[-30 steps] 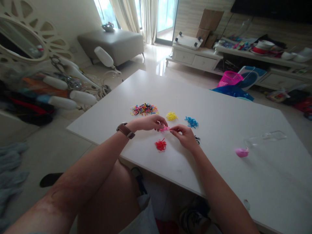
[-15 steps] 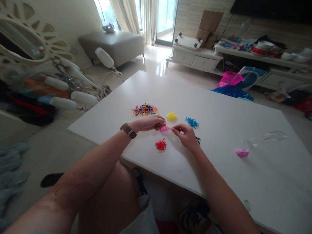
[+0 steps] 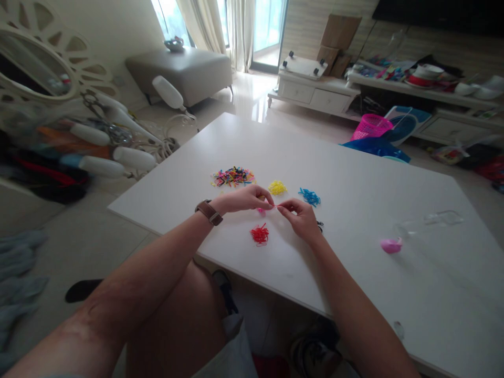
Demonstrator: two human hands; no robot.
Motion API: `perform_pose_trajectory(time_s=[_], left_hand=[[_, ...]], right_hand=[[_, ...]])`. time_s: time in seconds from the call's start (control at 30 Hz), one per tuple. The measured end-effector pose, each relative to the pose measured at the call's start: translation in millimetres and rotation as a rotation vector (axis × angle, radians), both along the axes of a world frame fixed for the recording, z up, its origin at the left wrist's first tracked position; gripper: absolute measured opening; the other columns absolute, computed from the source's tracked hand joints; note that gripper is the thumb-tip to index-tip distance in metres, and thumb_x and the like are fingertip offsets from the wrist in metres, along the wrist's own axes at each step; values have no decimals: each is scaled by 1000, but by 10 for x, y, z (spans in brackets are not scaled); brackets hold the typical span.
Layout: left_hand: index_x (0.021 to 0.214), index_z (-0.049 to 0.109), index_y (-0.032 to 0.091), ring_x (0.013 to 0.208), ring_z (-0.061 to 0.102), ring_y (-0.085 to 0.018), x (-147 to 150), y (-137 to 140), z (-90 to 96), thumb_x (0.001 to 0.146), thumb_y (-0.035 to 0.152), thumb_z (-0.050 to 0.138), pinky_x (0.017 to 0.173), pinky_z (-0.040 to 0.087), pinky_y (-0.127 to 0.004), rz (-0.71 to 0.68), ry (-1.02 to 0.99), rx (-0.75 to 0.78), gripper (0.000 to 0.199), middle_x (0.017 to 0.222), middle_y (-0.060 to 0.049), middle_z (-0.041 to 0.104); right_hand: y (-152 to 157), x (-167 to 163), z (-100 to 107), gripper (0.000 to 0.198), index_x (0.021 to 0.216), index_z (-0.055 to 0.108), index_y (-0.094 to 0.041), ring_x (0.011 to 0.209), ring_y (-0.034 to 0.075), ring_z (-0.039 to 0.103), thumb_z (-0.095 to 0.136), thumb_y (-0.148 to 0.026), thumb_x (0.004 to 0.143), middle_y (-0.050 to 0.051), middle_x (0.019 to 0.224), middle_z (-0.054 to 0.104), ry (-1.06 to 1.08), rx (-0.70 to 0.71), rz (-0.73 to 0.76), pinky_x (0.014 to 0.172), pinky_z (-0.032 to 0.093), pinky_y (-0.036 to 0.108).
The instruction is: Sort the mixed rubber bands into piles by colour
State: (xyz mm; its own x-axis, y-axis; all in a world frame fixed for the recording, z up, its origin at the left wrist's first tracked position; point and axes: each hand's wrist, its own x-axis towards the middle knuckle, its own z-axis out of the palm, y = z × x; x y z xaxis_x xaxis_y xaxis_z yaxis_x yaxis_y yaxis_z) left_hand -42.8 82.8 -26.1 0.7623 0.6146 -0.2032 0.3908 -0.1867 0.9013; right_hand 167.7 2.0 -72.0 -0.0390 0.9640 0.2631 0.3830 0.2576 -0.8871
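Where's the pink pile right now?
In the head view, the pink pile lies near mid-picture on the white table, partly hidden by the left hand, just beyond the red pile.

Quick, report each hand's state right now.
Left hand: closed in a pinch on a thin pink band.
Right hand: closed in a pinch, apparently on the same pink band.

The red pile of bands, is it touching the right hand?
Apart. The head view shows a strip of white tabletop between the red pile and the right hand.
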Motion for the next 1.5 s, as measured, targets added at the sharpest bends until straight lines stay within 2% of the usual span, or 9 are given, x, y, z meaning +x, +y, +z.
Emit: perform_pose_trajectory(time_s=[0.53,0.9,1.27,1.5], left_hand=[[89,74,15,58,39,-9,-4,16,-4,81,47,67,52,25,-24,-5,44,97,33,66,2,48],[83,73,15,59,40,-10,10,18,-25,79,46,69,54,27,-24,-2,36,101,32,64,3,48],[78,71,14,61,42,-10,-6,79,-69,77,37,67,56,29,-24,-29,19,122,24,63,3,51],[69,67,13,59,42,-10,4,93,24,74,32,67,56,30,-24,-24,-11,98,19,59,3,52]], right_hand=[[16,14,-49,22,83,73,-19,70,17,64,72,-41,84,4,77,72,-5,-8,5,67,51,31],[18,11,-48,22,85,74,-20,71,17,65,71,-42,84,4,79,73,-20,-6,13,68,51,31],[1,-20,-13,19,80,70,-20,68,16,62,66,-37,86,3,75,70,-78,17,7,65,49,30],[-7,-21,38,15,77,66,-20,68,17,59,65,-33,85,2,73,67,-67,14,-36,62,47,30]])
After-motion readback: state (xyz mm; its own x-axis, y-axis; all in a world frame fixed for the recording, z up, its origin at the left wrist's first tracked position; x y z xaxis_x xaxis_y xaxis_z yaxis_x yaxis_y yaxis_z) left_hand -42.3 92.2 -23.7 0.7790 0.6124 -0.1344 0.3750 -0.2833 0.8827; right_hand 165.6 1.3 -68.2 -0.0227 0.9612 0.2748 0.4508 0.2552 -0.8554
